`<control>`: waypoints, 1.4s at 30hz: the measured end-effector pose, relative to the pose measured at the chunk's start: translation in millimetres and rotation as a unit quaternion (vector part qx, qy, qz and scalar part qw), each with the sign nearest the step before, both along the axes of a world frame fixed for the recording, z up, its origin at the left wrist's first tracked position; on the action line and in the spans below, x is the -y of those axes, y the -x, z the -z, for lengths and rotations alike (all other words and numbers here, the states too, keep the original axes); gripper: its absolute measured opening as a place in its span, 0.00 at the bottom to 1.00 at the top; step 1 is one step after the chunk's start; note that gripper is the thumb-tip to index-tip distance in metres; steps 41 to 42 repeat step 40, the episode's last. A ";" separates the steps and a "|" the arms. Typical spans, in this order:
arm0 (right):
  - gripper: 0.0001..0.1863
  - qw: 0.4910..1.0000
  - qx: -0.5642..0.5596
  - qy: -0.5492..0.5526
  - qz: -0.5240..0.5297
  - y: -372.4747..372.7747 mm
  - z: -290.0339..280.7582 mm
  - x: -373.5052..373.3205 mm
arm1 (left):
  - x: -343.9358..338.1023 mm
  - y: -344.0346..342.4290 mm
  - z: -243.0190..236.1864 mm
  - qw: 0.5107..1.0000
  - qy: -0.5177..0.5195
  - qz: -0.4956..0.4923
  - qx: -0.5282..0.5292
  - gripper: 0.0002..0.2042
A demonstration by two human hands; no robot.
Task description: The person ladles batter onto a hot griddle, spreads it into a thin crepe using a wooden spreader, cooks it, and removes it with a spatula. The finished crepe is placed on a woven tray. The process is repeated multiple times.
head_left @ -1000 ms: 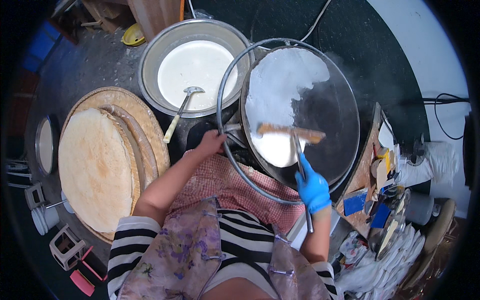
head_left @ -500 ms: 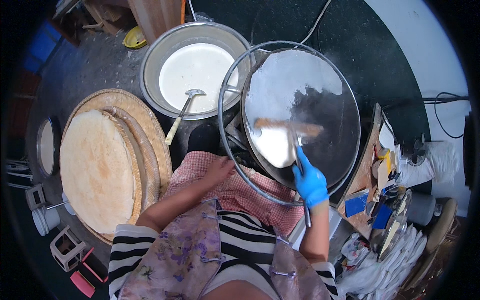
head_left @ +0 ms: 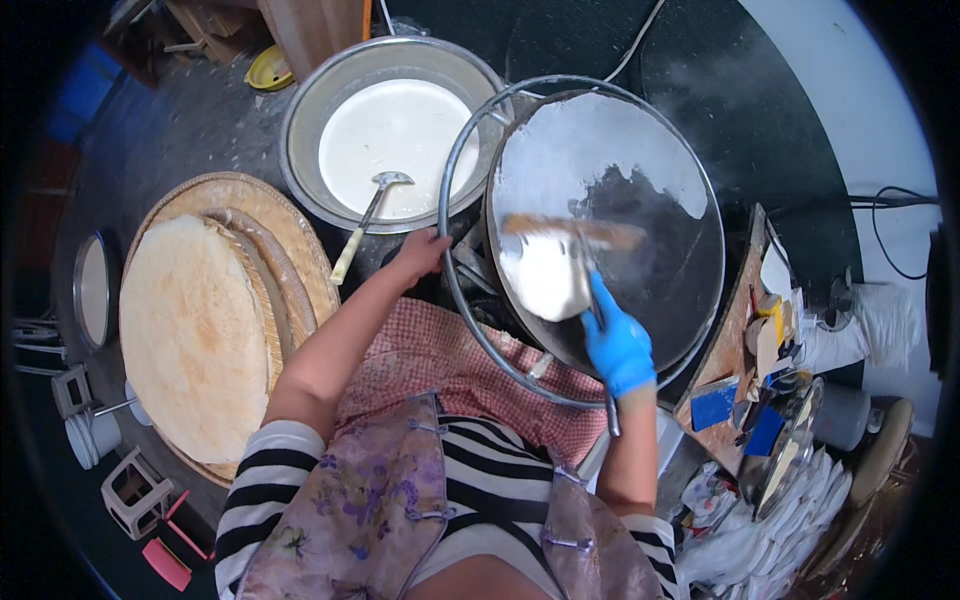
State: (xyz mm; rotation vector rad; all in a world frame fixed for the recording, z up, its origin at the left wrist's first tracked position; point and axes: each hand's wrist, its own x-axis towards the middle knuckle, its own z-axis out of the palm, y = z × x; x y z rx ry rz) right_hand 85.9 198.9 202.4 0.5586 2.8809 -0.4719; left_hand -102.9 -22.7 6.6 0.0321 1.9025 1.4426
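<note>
My right hand, in a blue glove, is closed round the metal handle of a batter spreader with a long wooden blade. The blade, blurred by motion, lies across the round dark griddle. Against its near side sits a thick pool of white batter. A thin whitish layer coats the griddle's far and left part, with a ragged edge. Bare, my left hand is closed at the left side of the metal ring around the griddle; its fingertips are partly hidden.
Left of the griddle stands a large metal basin of white batter, a ladle resting in it. Farther left, a stack of pale round flatbreads lies on a woven tray. At right are a cluttered board and plastic bags.
My left hand has moved from the checked apron cloth up to the ring's left side. The spreader has shifted slightly away from me, and the batter pool now looks rounder beside it.
</note>
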 end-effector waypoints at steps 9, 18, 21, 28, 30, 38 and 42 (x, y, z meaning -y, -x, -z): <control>0.33 0.999 0.024 -0.016 -0.034 -31.4 -11.6 7.2 | 24.0 -64.9 10.7 0.985 -0.113 -0.128 0.021 0.19; 0.30 0.999 -0.008 0.007 -0.036 16.0 12.4 18.1 | -0.8 -121.0 1.7 0.996 -0.045 -0.071 -0.035 0.12; 0.30 0.999 0.025 -0.012 -0.023 -15.5 -4.8 16.5 | 1.8 -88.1 -2.2 0.995 -0.053 -0.072 -0.043 0.10; 0.29 0.999 0.027 0.026 0.023 2.6 -6.3 -2.2 | 5.2 -1.8 -0.2 0.995 -0.057 -0.004 0.081 0.08; 0.29 1.000 0.007 -0.019 -0.018 21.1 9.2 11.3 | 6.8 14.4 -3.1 0.994 -0.060 -0.003 0.087 0.11; 0.32 0.999 0.021 -0.014 -0.026 -31.6 -14.1 -4.2 | 37.6 -74.9 14.0 0.991 -0.095 -0.041 0.081 0.21; 0.34 1.000 0.016 0.002 -0.022 -31.1 -7.3 -13.2 | 35.3 -106.9 29.2 0.993 -0.072 0.044 0.078 0.25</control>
